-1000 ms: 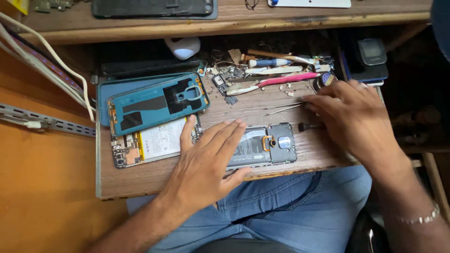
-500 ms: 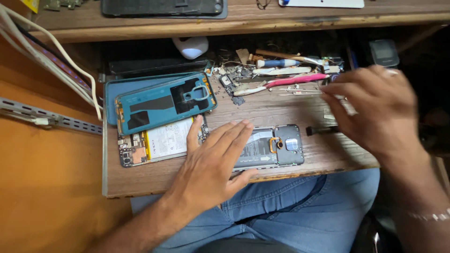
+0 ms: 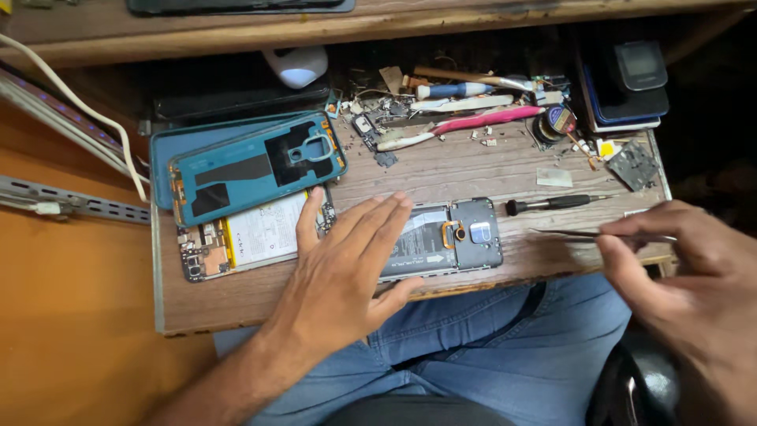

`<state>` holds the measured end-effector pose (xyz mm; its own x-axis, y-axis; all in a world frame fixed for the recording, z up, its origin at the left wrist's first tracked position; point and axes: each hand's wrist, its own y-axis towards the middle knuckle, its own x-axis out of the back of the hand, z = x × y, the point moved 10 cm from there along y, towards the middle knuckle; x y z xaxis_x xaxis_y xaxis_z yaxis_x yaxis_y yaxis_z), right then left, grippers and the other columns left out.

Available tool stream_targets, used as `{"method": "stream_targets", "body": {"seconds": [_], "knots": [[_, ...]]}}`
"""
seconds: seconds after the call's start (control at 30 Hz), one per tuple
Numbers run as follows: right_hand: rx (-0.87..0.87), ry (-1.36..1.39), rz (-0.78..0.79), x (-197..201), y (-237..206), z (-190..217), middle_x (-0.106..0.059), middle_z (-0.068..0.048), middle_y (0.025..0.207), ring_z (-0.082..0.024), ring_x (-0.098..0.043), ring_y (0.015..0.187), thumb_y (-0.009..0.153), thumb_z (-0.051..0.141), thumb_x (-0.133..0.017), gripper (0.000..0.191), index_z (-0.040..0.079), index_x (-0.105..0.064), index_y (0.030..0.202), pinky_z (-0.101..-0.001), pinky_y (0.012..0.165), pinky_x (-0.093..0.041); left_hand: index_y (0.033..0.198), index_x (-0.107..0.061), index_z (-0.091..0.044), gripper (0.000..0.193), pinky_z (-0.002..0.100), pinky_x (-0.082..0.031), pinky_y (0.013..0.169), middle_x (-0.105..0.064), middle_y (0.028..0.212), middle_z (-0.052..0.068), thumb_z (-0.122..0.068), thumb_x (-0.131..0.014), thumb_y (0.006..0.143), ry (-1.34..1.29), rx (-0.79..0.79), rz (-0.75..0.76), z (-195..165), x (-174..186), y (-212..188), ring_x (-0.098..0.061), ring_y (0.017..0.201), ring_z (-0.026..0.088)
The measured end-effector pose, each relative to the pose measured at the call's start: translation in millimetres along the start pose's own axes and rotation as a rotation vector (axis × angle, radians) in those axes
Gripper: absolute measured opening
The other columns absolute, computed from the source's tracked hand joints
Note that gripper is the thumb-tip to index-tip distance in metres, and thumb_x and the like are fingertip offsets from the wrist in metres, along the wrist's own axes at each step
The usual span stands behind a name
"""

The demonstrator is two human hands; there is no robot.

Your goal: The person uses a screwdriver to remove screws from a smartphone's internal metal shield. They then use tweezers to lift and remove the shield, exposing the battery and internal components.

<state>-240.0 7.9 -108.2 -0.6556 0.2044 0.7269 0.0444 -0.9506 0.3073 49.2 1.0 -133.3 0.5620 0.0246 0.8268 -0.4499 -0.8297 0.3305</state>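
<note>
Wooden tray (image 3: pixel 236 304): left hand (image 3: pixel 347 268), fingers spread flat, pins opened phone (image 3: pixel 453 237) steady; right hand (image 3: pixel 694 276) pinches tweezers (image 3: pixel 587 234) w/ tips toward it.

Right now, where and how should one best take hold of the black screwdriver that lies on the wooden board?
Probably by the thick black handle at the left end of the screwdriver, pinched from above across its width. It lies flat and almost level, with its thin metal tip pointing right, and bare wood shows on both sides of the handle. The right hand, which holds tweezers, is nearest.
</note>
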Motion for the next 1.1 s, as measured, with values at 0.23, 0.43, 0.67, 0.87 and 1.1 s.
{"method": "stream_targets", "body": {"seconds": [0.23,0.43,0.67,0.87,1.1], "knots": [[0.012,0.104,0.093,-32.3,17.1,5.3,-0.076,-0.010,0.093,-0.015,-0.070,0.073,0.083,0.002,-0.081,0.020,0.002,-0.076,0.102,-0.0246,0.053,-0.047,0.148,-0.045,-0.001,0.083,0.068,-0.009,0.118,-0.057,0.145,0.013,-0.043,-0.077,0.083,0.021,-0.009,0.005,0.4,0.2,-0.3,-0.051,0.135,0.028],[0.253,0.075,0.088,-40.1,4.9,17.6,-0.076,-0.009,0.099,-0.014,-0.073,0.084,0.088,0.004,-0.079,0.018,0.002,-0.073,0.105,-0.0262,0.077,-0.058,0.148,-0.045,-0.001,0.081,0.068,-0.010,0.119,-0.056,0.146,0.014,-0.043,-0.075,0.086,0.024,-0.003,0.023,-0.4,-1.3,-1.5,-0.051,0.135,0.028],[0.298,0.404,-0.002,-35.2,-8.8,-6.4,-0.076,-0.015,0.093,-0.020,-0.078,0.085,0.090,0.003,-0.076,0.007,0.000,-0.070,0.093,-0.0270,0.068,-0.064,0.149,-0.043,0.000,0.082,0.067,-0.010,0.119,-0.056,0.146,0.015,-0.043,-0.074,0.087,0.016,-0.003,0.017,-1.0,1.3,-0.9,-0.051,0.136,0.029],[0.450,0.343,-0.076,-44.3,-30.2,8.4,-0.072,-0.015,0.082,-0.025,-0.078,0.085,0.091,-0.001,-0.072,0.011,-0.004,-0.062,0.094,-0.0313,0.072,-0.069,0.149,-0.044,0.000,0.083,0.068,-0.008,0.119,-0.056,0.146,0.014,-0.043,-0.075,0.086,0.006,0.007,0.033,-0.3,-1.0,-0.1,-0.051,0.136,0.028],[0.505,0.287,-0.012,-49.9,-29.1,36.4,-0.071,-0.014,0.076,-0.021,-0.076,0.072,0.088,-0.004,-0.072,0.013,-0.004,-0.060,0.092,-0.0382,0.078,-0.068,0.150,-0.043,0.000,0.083,0.068,-0.007,0.119,-0.056,0.145,0.014,-0.043,-0.075,0.086,0.004,0.009,0.040,0.0,-2.1,-1.5,-0.051,0.136,0.028]]}}
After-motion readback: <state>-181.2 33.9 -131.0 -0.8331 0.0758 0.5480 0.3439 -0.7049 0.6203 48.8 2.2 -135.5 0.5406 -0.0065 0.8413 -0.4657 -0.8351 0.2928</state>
